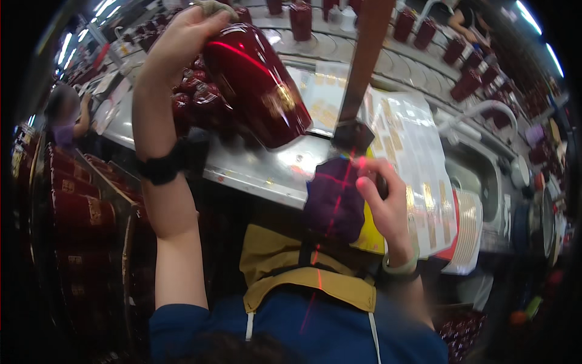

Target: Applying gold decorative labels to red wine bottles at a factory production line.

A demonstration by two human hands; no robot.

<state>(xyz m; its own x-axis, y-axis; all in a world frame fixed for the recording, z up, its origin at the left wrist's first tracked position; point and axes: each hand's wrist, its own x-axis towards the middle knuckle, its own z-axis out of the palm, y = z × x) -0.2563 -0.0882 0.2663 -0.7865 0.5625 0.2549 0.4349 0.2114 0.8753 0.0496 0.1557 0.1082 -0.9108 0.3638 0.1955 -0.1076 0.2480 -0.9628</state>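
My left hand [193, 31] is raised at the upper left, its fingers closed at the top end of a glossy dark red jar [254, 85]. A grey-green cloth [217, 8] shows by those fingers. The jar is tilted, and it bears a gold decal low on its side and a red laser line. My right hand [387, 197] is beside a dark purple cloth [334, 197] under a brown post [366, 54]. Its fingers are curled around a dark rounded thing, only partly visible, with red light on the fingertips.
Several dark red jars stand behind the metal worktop [260, 170]. Sheets of gold decals [418, 158] lie to the right, before a metal sink [479, 176] with a white tap. A jar conveyor [388, 51] runs across the back. Crated jars [85, 206] stand at left; other people are farther off.
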